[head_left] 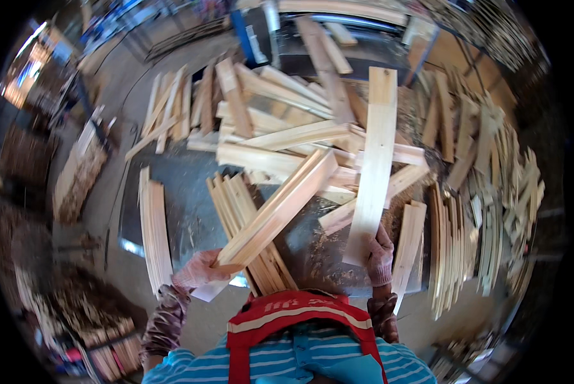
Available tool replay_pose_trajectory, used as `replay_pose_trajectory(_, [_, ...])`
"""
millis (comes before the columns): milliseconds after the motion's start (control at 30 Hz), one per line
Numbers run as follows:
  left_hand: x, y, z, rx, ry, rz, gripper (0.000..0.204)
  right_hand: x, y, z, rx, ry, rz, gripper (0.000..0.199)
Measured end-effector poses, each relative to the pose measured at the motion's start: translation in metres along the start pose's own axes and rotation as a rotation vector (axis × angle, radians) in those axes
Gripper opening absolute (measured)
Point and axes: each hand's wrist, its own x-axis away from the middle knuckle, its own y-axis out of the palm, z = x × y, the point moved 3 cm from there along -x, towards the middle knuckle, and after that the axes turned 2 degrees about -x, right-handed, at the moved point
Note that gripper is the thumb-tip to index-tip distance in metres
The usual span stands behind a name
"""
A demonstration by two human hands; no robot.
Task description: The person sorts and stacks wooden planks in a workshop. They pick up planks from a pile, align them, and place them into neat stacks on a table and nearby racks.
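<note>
Head view: I held a pale plank in each gloved hand above the metal table.
Low in frame, my left hand (200, 269) gripped a doubled plank (277, 208); my right hand (379, 255) clasped a long board (373, 166). Either, I judged, could slip and topple the loose heap (280, 128) farther up. No containers showed.

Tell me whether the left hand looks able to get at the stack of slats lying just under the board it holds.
Probably not as things stand: the left hand is already gripping a board, though the stack of slats lies close beneath it, uncovered.
</note>
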Motion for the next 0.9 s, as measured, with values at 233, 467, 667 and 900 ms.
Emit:
replay_pose_trajectory(233, [0.001, -0.017, -0.140, 0.343, 0.155, 0.641, 0.055, -0.011, 0.040, 0.009, 0.259, 0.069, -0.018, 0.037])
replay_pose_trajectory(467, [-0.069, 0.066, -0.214, -0.121, -0.160, 0.580, 0.060, -0.026, 0.073, 0.051, 0.669, -0.068, -0.253, 0.035])
replay_pose_trajectory(667, [-0.080, 0.057, -0.224, 0.115, -0.227, 0.739, 0.062, -0.026, 0.107, 0.077, 0.549, 0.102, -0.344, 0.038])
replay_pose_trajectory(900, [-0.083, 0.058, -0.196, 0.044, -0.338, 0.808, 0.068, -0.033, 0.144, 0.121, 0.404, 0.292, -0.347, 0.044])
